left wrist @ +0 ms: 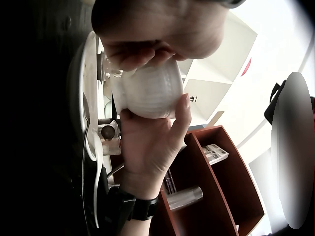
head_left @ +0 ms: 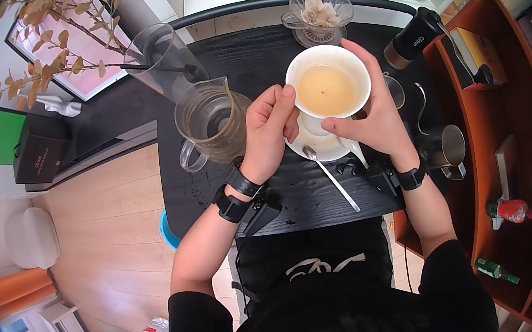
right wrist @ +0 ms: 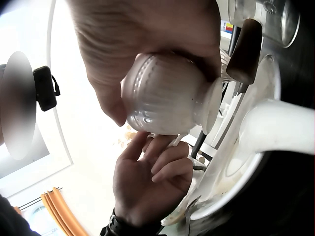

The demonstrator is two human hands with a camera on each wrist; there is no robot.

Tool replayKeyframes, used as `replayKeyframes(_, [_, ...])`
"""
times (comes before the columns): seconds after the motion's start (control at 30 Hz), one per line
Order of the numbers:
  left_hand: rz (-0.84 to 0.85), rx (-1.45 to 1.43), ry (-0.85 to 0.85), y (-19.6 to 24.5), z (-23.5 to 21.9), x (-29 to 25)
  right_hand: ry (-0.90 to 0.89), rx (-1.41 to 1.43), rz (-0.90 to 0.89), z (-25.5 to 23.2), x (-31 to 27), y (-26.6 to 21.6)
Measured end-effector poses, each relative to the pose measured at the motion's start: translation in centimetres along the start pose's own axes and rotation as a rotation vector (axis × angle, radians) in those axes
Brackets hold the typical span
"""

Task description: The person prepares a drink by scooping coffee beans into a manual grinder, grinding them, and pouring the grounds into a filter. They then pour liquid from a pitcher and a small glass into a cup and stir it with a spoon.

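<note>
A white cup with pale yellow liquid and a small dark speck is held above a white saucer. The right hand curls round the cup's right side, thumb at the near rim. At the cup's left side the left hand pinches, its other fingers curled. In the left wrist view the ribbed cup shows from the side, over the right hand's palm. The right wrist view shows the cup's foot raised off the saucer, with the left hand below.
A metal spoon leans on the saucer. Left stands a glass pitcher; behind the cup, a glass dripper with a used filter. A black grinder and a metal pitcher are on the right, beside a reddish-brown shelf.
</note>
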State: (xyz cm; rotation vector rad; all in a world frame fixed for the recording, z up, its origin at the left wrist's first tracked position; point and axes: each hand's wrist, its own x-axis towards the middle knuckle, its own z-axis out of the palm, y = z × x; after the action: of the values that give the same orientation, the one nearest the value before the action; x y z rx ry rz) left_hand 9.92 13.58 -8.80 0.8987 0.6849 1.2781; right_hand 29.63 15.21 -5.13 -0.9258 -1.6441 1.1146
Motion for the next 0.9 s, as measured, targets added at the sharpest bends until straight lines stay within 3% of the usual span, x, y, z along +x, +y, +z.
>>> replayKeyframes(0.23, [-0.001,0.062,0.094,0.2,0.2,0.0,-0.034,-0.131,-0.014,0.2,0.0,-0.7])
replayKeyframes(0.9, [0.004,0.112,0.025,-0.4,0.2,0.3,-0.002,-0.514,-0.177,0.0,0.1,-1.9])
